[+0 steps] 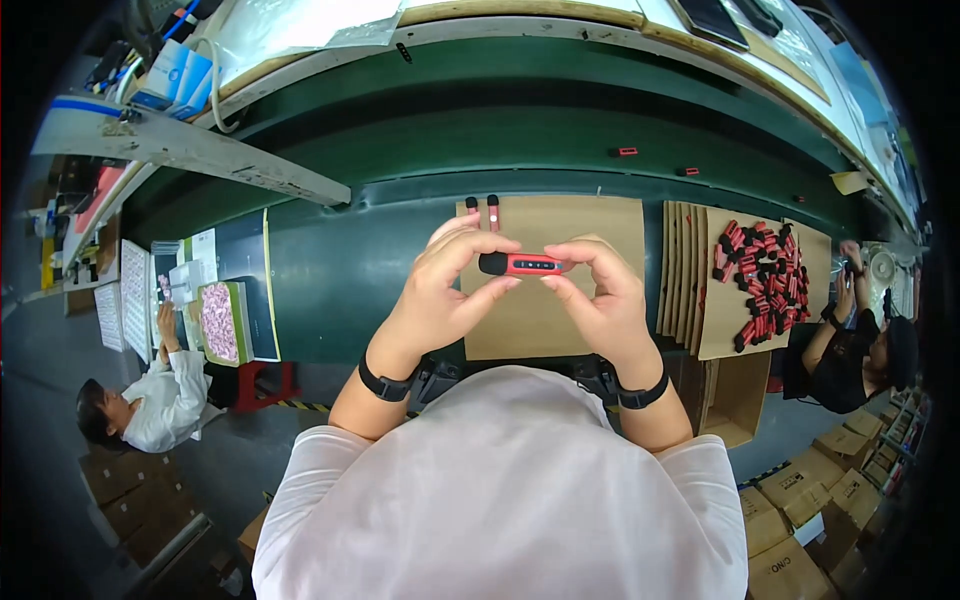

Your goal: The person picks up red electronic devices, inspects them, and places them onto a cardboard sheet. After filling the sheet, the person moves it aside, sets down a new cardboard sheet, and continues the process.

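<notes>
Held level between both hands is a small red microphone (535, 265) with a black rounded head at its left end and a dark strip of buttons along its body. My left hand (443, 280) pinches it near the black head with thumb and forefinger. At its other end, the thumb and forefinger of my right hand (604, 290) close on the red body. Under the hands lies a flat cardboard sheet (560, 335). Two similar microphones, one with its red body (493, 216) upright in view, lie at the sheet's far left corner, just beyond my left hand.
On the right, a pile of red-and-black microphones (765, 285) covers cardboard beside stacked cardboard sheets (680, 270). Red pieces (625, 152) lie on the green conveyor belt (500, 110). A metal post (240, 160) juts in at left. Co-workers sit left (165, 405) and right (850, 360).
</notes>
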A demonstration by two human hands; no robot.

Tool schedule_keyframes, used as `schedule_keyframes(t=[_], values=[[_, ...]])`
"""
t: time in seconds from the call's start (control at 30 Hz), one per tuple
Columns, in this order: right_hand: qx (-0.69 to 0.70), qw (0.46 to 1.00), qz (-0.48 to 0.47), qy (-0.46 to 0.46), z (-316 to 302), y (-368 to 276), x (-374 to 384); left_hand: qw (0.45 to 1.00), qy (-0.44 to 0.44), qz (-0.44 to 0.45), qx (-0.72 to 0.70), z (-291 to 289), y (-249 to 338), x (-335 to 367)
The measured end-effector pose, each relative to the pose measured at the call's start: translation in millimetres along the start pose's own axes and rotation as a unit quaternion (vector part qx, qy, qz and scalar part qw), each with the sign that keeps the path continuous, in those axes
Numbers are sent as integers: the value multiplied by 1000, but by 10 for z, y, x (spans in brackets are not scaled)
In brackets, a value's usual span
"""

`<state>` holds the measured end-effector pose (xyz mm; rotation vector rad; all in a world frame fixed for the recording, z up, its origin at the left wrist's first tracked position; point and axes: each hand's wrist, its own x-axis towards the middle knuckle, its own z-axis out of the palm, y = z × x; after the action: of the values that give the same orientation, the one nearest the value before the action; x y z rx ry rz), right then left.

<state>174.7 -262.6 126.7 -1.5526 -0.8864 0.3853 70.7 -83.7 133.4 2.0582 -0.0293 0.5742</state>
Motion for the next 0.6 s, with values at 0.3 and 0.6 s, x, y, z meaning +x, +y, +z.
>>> schedule_keyframes(t=[0.3, 0.6], values=[[47, 999, -22, -5, -35, -253, -203, 998, 11, 63, 4, -2, 304, -81], [28, 998, -52, 9, -50, -181, -241, 990, 28, -91, -99, 38, 395, -163]])
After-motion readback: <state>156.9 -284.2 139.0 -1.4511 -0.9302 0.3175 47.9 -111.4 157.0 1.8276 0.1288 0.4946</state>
